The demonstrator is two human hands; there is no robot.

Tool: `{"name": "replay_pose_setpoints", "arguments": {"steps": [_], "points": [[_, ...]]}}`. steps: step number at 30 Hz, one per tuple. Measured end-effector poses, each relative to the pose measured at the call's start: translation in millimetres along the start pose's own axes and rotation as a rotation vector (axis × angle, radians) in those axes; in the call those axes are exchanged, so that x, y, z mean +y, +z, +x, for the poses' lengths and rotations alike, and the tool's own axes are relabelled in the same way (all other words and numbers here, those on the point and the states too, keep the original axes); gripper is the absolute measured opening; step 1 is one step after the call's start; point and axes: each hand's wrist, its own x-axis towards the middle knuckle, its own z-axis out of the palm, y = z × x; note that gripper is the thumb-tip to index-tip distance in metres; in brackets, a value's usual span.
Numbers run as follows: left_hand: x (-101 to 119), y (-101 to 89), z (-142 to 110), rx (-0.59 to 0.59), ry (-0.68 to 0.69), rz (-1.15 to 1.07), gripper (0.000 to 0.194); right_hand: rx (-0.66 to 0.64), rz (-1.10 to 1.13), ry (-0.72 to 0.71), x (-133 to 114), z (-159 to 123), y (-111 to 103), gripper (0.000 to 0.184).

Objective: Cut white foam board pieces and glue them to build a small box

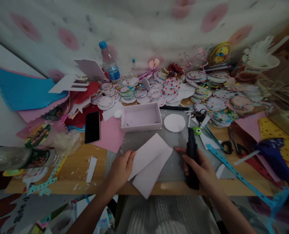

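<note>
My left hand [121,169] pinches the left edge of a white paper piece [150,151] between thumb and fingers. It appears as two overlapping rectangular panels; whether it is one folded sheet or two, I cannot tell. My right hand [199,167] is wrapped round a long black stapler [192,159], held upright near the table's front edge, with the index finger stretched towards the paper. Just beyond the paper stands an open white box [141,126], its inside pale pink. A white paper oval [174,123] lies to the right of the box.
Decorated paper discs [156,94] are heaped along the back, below a blue-capped bottle [110,61]. A phone [92,127] lies on the left. Scissors [239,148], a blue glue gun [276,156] and a dotted blue strip [239,177] are at the right.
</note>
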Motion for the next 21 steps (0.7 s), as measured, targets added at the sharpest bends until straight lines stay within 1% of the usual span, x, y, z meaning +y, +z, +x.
{"name": "replay_pose_setpoints", "arguments": {"steps": [4,7,11,14,17,21], "points": [[1,5.9,-6,0.088,-0.134,0.016,0.031,-0.003,-0.043,-0.020,1,0,-1,0.034],[2,4.2,-14,0.131,-0.188,0.019,0.029,-0.008,-0.050,-0.017,2,-1,1,0.033],[4,-2.5,-37,0.200,-0.245,-0.075,0.026,0.013,-0.033,-0.033,1,-2,4,0.032],[5,-1.9,-55,0.231,-0.303,-0.126,0.023,0.011,-0.057,0.005,-2,-2,6,0.035],[6,6.9,-64,0.243,-0.315,-0.153,0.022,0.019,-0.083,0.022,-4,-1,6,0.038],[13,19.6,-64,0.201,-0.278,-0.179,0.022,0.019,-0.107,0.004,-2,-2,6,0.037]]}}
